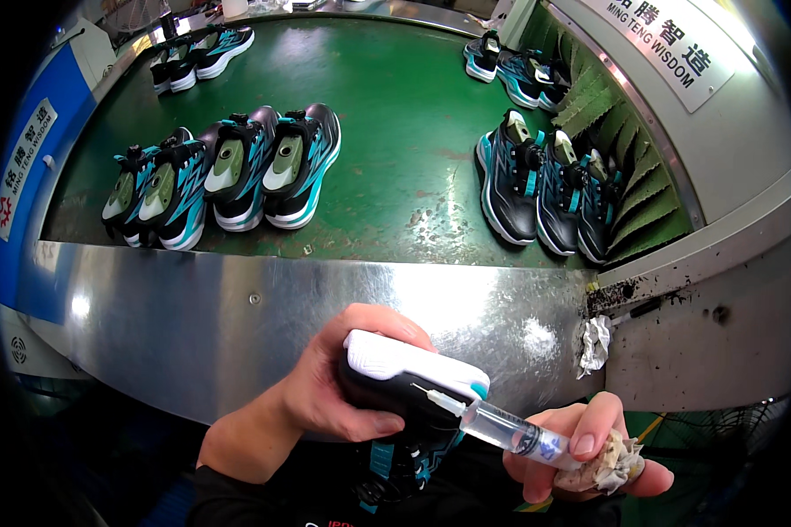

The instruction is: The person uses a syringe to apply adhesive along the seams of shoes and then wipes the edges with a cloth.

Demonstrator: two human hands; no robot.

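Observation:
My left hand (325, 395) grips a black and teal sports shoe (404, 395) by its heel, the white sole turned up. My right hand (589, 457) holds a clear syringe (501, 430) with its needle tip touching the edge of the white sole. The same hand also has a crumpled dirty rag (611, 470) tucked under the fingers. Both hands are low in the picture, in front of a shiny metal apron (237, 307).
A green conveyor belt (395, 114) carries several matching shoes: a group at left (224, 171), a group at right (545, 189), more at the far corners. A crumpled rag (595, 344) lies at the metal edge. A grey machine housing (721, 132) rises on the right.

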